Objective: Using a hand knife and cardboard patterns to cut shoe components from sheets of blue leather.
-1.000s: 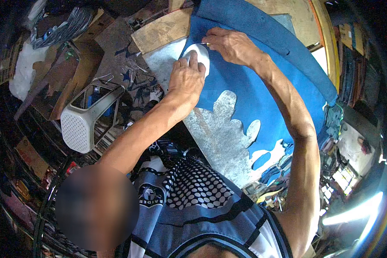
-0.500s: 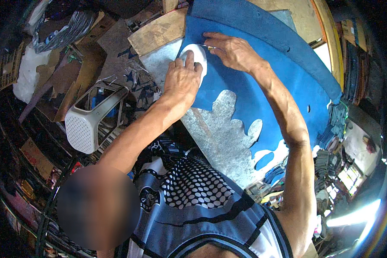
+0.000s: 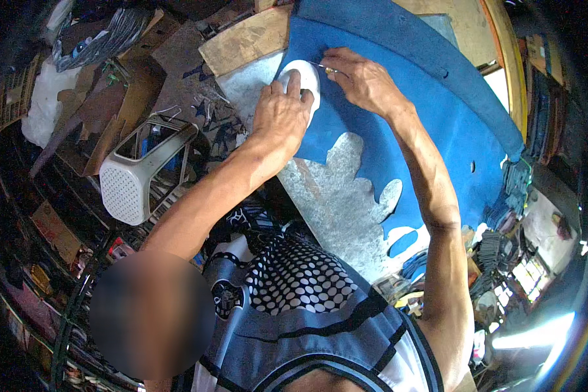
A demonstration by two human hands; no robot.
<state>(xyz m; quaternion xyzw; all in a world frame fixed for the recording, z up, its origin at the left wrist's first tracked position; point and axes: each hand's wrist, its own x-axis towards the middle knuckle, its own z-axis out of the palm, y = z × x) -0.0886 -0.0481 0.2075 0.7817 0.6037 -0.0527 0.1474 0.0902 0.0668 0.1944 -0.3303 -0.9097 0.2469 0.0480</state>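
A flat white sole-shaped template (image 3: 315,83) lies on a blue sheet (image 3: 431,124) near the sheet's left edge. My left hand (image 3: 279,116) presses it down with fingers apart and the index finger stretched toward its far end. In my right hand (image 3: 371,83) is a slim blade tool like a knife (image 3: 330,70), pinched between thumb and fingers. Its thin tip points left at the template's far rounded end; whether it touches the edge is too small to tell. Rounded cut-outs run along the sheet's near edge.
Under the sheet is a worn grey metal board (image 3: 333,202), with a wooden board (image 3: 245,42) at the far left. A white plastic stool (image 3: 125,189) lies tipped at left, near dark scraps on the floor. Stacked cut pieces (image 3: 517,183) sit at right.
The view has shifted slightly. My right hand has drawn a little to the right with the knife, and its index finger is more curled. My left hand stays on the template.
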